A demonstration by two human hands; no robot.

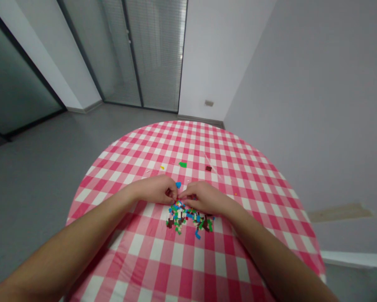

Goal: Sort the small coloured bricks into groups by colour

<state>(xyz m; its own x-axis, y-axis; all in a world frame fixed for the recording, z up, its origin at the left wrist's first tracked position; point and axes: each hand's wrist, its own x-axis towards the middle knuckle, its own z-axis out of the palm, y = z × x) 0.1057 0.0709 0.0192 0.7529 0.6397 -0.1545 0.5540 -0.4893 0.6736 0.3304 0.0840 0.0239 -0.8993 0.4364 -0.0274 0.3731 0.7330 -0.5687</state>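
Note:
A heap of small coloured toy building bricks (190, 216) lies on the table, with blue, green, white and dark brown pieces mixed. Over its far left edge is my left hand (157, 189), thumb and fingers closed in a pinch. My right hand (205, 196) comes in from the other side, its fingers bent together and their tips close to those of the left. Whatever sits between the fingertips is too small to make out. Just beyond the hands is a blue piece (178, 184).
Farther out lie a green piece (183, 165), a dark brown piece (209, 168) and a small yellow piece (162, 167). A pink-and-white checked tablecloth (163, 272) covers the round table. Behind stand a glass partition (157, 54) and a pale wall (326, 105).

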